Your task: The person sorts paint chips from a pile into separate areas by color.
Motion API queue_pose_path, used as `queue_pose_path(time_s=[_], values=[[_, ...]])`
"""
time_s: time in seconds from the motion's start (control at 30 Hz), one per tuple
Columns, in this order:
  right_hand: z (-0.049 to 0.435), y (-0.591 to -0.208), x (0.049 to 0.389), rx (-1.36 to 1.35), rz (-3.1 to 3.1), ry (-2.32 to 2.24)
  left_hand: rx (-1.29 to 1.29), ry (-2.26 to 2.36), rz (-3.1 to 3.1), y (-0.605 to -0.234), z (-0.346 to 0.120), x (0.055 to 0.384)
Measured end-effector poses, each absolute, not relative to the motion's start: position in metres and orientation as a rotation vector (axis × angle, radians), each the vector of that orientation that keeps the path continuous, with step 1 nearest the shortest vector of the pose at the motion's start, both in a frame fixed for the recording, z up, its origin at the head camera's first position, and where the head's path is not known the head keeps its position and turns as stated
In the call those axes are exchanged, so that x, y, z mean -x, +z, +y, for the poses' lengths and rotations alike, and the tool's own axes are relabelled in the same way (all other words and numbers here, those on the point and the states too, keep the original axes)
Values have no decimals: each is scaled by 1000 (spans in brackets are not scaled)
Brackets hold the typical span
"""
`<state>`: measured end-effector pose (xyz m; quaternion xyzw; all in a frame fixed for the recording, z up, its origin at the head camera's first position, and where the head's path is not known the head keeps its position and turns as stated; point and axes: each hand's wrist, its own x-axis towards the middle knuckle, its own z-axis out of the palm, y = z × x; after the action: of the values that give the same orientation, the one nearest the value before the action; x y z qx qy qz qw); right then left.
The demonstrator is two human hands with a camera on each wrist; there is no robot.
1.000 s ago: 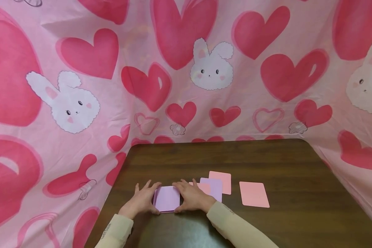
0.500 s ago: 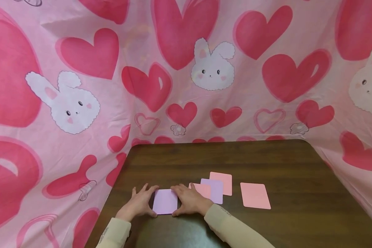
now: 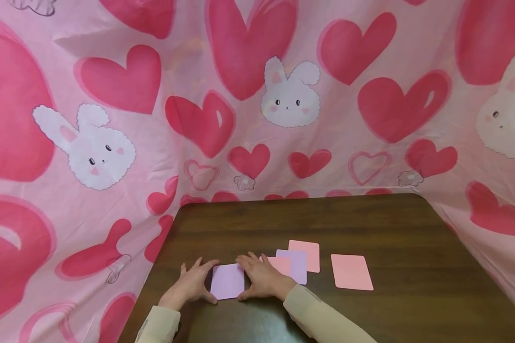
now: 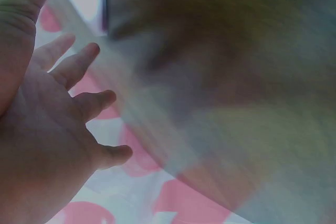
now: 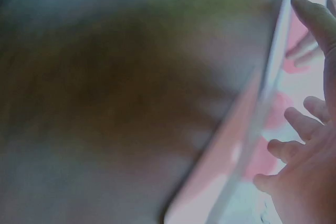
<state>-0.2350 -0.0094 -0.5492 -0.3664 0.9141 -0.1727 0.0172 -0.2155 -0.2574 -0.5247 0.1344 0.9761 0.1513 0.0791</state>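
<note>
A stack of lavender cards [image 3: 227, 282] lies on the dark wooden table between both hands. My left hand [image 3: 192, 284] holds its left side, thumb at the near corner and index finger at the far corner. The right hand [image 3: 262, 278] grips the right side the same way, mirrored. In the left wrist view, the left hand's [image 4: 47, 114] other fingers spread away from the cards. The right wrist view shows the right hand's [image 5: 307, 171] other fingers loosely bent and apart. Only the top card's face shows from above.
Right of the hands, a pink card [image 3: 280, 264] overlaps a lavender card [image 3: 299, 271], which overlaps another pink card [image 3: 309, 252]. A single pink card [image 3: 352, 272] lies farther right. A pink heart-and-bunny cloth [image 3: 240, 119] hangs around the table [image 3: 412, 238].
The stack has slid slightly toward me and left with both hands. Its layers, offset at the left and near edges before, now line up. The cards on the right have stayed put.
</note>
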Motion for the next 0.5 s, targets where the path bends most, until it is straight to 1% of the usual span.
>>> queue_pose_path(time_s=[0.13,0.27,0.37,0.5], values=[[19,-535,235,1095,2917,-639,-458,540,2954,-515,-238,221],[54,-526,238,938,2955,-692,-586,560,2962,-507,-206,229],[75,-525,238,849,2942,-674,-665,528,2928,-508,-183,234],[94,-532,233,811,2923,-652,-723,481,2880,-515,-159,238]])
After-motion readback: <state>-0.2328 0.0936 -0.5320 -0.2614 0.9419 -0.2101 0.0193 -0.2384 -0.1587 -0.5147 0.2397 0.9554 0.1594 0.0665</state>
